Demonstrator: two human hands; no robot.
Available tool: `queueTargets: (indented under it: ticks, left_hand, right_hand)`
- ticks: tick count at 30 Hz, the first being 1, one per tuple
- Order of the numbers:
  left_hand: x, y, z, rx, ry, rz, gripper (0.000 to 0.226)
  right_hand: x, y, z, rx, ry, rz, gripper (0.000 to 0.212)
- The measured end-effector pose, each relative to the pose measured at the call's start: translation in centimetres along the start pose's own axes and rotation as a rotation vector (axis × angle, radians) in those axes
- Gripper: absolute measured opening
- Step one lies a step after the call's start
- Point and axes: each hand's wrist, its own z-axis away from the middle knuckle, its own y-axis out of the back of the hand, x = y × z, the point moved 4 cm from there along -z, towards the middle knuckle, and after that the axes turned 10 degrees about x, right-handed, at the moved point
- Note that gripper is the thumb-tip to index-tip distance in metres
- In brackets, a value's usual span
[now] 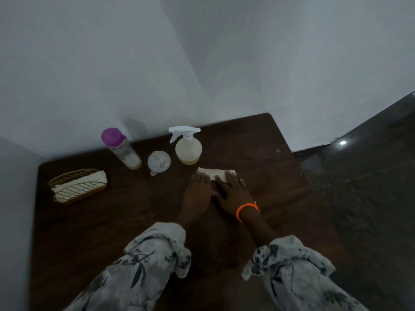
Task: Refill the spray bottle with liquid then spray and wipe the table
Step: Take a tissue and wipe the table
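A white cloth (216, 173) lies on the dark wooden table (116, 221), just in front of the spray bottle (188, 147). The spray bottle has a white trigger head and a little yellowish liquid at its bottom. My left hand (198, 190) and my right hand (233, 191) lie flat side by side, fingers straight, pressing on the cloth's near part. A white funnel (159, 162) lies left of the spray bottle. A clear bottle with a purple cap (121, 149) stands further left.
A gold wire holder (77, 185) with folded white cloths sits at the table's left. White walls meet in a corner behind the table. The table's right edge drops to a dark floor (363, 187).
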Motion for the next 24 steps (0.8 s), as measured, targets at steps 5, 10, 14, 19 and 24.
queueTargets:
  ticks: [5, 10, 14, 19, 24]
  left_hand:
    - [-4.5, -2.8, 9.6, 0.036, 0.034, 0.089, 0.061]
    - [-3.8, -4.9, 20.4, 0.017, -0.039, 0.122, 0.066]
    - [1.7, -5.7, 21.9, -0.020, -0.018, 0.144, 0.064]
    - [9.5, -4.4, 17.2, -0.145, -0.116, 0.144, 0.088]
    - [8.8, -2.8, 15.7, -0.123, -0.154, 0.104, 0.111]
  right_hand:
    - [-6.0, -4.0, 6.8, 0.062, 0.113, -0.040, 0.069]
    - [-7.4, -7.8, 16.2, 0.074, 0.171, -0.024, 0.064]
    - [-3.8, -7.8, 19.4, 0.040, 0.118, -0.003, 0.061]
    - [3.1, -5.0, 19.2, 0.025, -0.026, 0.051, 0.060]
    - [3.1, -4.1, 18.5, -0.007, -0.047, 0.077, 0.078]
